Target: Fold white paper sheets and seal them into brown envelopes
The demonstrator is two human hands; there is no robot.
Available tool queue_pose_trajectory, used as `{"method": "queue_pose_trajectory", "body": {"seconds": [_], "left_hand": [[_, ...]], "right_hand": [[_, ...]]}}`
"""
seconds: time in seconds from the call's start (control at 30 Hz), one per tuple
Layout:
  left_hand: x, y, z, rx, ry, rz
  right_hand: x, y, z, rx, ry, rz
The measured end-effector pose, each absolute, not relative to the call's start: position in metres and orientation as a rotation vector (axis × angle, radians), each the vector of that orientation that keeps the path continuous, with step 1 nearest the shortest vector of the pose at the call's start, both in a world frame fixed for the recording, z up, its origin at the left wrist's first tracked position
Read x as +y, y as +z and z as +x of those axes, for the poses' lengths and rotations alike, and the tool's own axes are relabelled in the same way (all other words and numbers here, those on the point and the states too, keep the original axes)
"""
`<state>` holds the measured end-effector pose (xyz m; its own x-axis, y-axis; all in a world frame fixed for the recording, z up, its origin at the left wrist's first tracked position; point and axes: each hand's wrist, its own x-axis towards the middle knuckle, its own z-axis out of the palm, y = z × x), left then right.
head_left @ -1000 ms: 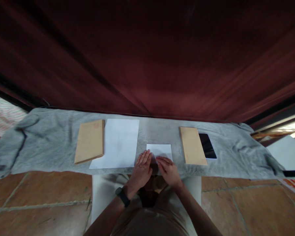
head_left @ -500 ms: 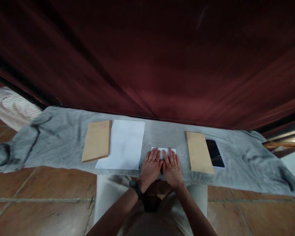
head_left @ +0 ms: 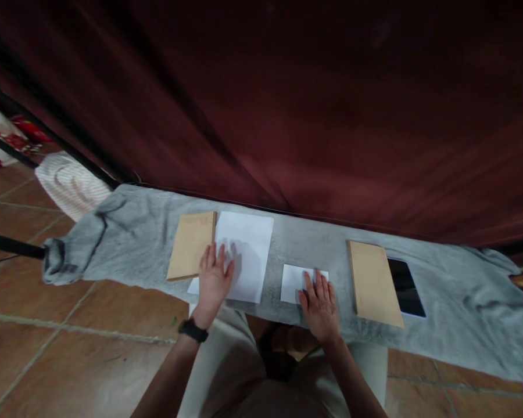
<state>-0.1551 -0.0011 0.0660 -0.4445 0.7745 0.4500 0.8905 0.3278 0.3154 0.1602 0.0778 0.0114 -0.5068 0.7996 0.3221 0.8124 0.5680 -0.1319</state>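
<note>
My left hand (head_left: pixel 214 277) hovers with its fingers apart over the near left part of a large white paper sheet (head_left: pixel 251 247), casting a shadow on it. Just beyond its fingertips lies a stack of brown envelopes (head_left: pixel 190 242), which overlaps the sheet's left edge. My right hand (head_left: pixel 321 305) rests flat, fingers spread, on the right side of a small folded white paper (head_left: pixel 291 283), hiding part of it. Further right lies a second stack of brown envelopes (head_left: pixel 375 284), clear of my right hand.
A grey cloth (head_left: pixel 314 241) covers the long narrow bench under the papers. A dark-screened phone or tablet (head_left: pixel 405 287) lies partly beneath the right stack. A dark red curtain (head_left: pixel 287 116) hangs behind, and tiled floor (head_left: pixel 91 366) shows in front.
My left hand has left the small folded paper and moved left over the large sheet. My right hand stays on the small paper. The whole view has shifted slightly.
</note>
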Motion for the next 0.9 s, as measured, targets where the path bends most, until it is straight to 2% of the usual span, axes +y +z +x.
{"method": "queue_pose_trajectory", "body": {"seconds": [0.1, 0.17, 0.3, 0.37, 0.5, 0.9], "left_hand": [[-0.009, 0.072, -0.187, -2.453, -0.788, -1.382], [-0.012, 0.073, -0.177, -2.429, -0.841, -1.471], [-0.007, 0.065, -0.091, -2.288, -0.924, -1.969], [-0.004, 0.057, -0.042, -2.165, -0.829, -2.256], [-0.001, 0.044, 0.013, -2.092, -0.607, -2.368], [0.025, 0.047, 0.011, -2.046, -0.445, -2.364]], "right_hand": [[0.078, 0.011, 0.16, -2.472, -0.073, -1.325], [0.077, 0.012, 0.16, -2.479, -0.078, -1.341], [0.077, 0.017, 0.158, -2.476, -0.068, -1.376], [0.078, 0.019, 0.158, -2.481, -0.059, -1.378], [0.079, 0.02, 0.161, -2.48, -0.041, -1.404], [0.076, 0.018, 0.171, -2.335, -0.014, -1.514]]}}
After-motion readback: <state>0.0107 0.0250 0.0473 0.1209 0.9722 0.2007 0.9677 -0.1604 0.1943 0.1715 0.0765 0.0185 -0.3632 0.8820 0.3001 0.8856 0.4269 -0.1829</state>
